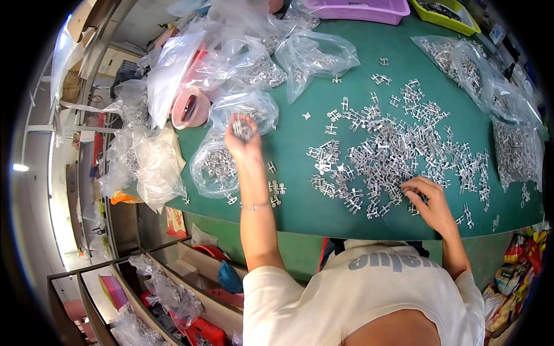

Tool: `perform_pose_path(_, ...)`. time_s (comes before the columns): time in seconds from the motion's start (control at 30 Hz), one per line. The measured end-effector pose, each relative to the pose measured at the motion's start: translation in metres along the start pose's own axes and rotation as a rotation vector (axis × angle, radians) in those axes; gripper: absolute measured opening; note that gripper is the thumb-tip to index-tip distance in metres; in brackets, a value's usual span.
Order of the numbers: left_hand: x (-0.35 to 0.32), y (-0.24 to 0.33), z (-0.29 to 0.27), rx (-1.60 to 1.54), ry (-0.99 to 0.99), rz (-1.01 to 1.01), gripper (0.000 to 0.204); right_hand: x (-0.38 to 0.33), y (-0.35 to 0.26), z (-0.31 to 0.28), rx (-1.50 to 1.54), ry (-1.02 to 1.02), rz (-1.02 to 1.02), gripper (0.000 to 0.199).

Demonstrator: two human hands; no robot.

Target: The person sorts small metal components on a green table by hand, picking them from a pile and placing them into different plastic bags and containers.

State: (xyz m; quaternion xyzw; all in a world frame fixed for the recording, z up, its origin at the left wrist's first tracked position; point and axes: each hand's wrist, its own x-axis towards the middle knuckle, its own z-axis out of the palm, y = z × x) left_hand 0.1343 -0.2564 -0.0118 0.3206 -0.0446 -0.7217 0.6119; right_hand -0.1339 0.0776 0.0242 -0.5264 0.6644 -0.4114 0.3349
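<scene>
My left hand [246, 142] is raised above the left part of the green table, closed around a cluster of small silver metal pieces [243, 130]. Beside it, clear plastic bags [216, 164] hold more of these pieces. A wide loose pile of small silver H-shaped metal pieces [386, 153] spreads over the middle and right of the table. At the pile's near right edge, my right hand [428, 199] rests with bent fingers drawn together. What its fingertips hold, if anything, is hidden.
A purple basket [360, 10] and a yellow-green tray [447, 16] stand at the back. Filled clear bags [515, 153] line the right edge. A pink tub [190, 109] and plastic bags crowd the left. Wooden compartments [196, 271] with bags lie below the table.
</scene>
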Motion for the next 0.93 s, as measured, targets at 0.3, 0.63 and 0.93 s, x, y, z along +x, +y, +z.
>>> perform_pose_path(0.3, 0.018, -0.008, 0.046, 0.204, 0.097, 0.049, 0.05, 0.016, -0.012, 0.009, -0.093, -0.096, -0.087, 0.013)
perform_pose_path(0.63, -0.031, -0.011, 0.036, 0.846, -0.061, 0.258, 0.071, 0.15, -0.038, 0.12, -0.285, -0.095, -0.433, 0.021)
perform_pose_path(0.93, -0.049, 0.009, -0.011, 1.571, -0.187, 0.685, 0.026, 0.225, -0.05, 0.203, -0.34, -0.207, -0.01, 0.033)
